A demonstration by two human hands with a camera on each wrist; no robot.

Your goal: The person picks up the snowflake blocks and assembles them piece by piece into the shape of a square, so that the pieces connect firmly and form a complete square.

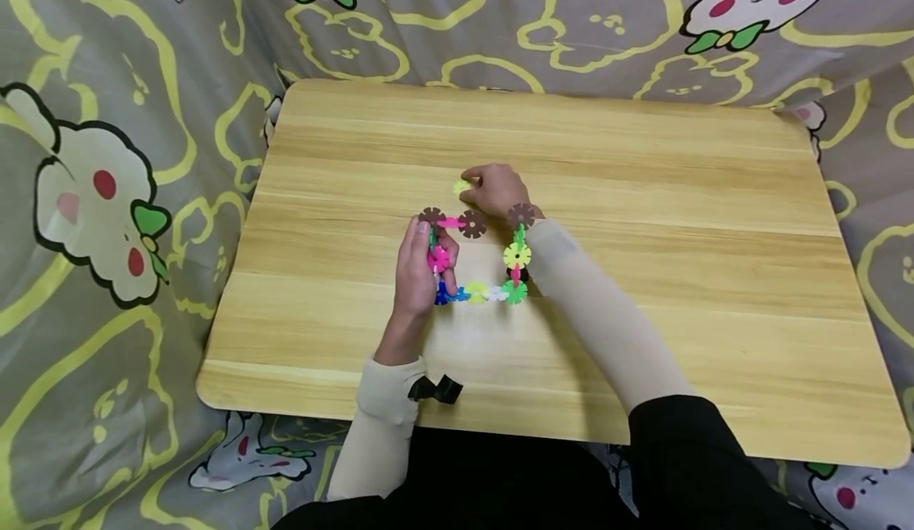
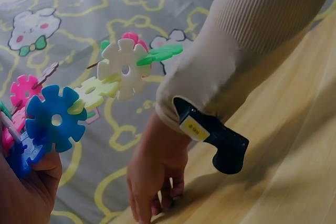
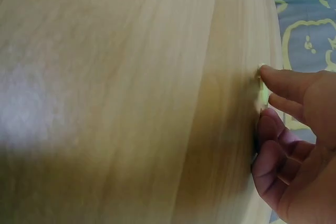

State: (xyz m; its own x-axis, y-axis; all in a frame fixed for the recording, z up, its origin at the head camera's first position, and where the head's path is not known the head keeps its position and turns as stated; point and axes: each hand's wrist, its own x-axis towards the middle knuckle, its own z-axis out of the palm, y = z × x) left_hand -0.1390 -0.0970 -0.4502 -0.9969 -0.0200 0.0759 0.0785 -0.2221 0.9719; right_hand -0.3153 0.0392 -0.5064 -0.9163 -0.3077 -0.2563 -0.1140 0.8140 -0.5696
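Note:
My left hand (image 1: 412,278) grips the left side of a chain of notched, flower-shaped plastic discs, slotted together into an open frame. A blue disc (image 2: 56,120), a white disc (image 2: 124,68) and a green disc (image 2: 160,54) show in the left wrist view. In the head view, two brown discs joined by a pink disc (image 1: 450,222) form the top left; another brown disc (image 1: 521,214) tops the right side, leaving a gap. Beyond the frame, my right hand (image 1: 500,189) pinches a loose yellow disc (image 1: 461,187) at the tabletop; fingers partly hide it.
The wooden table (image 1: 678,276) has rounded corners. A grey patterned curtain (image 1: 457,30) hangs behind it and along both sides. A black camera mount (image 1: 435,389) is strapped at the left wrist, over a beige sleeve (image 1: 385,419).

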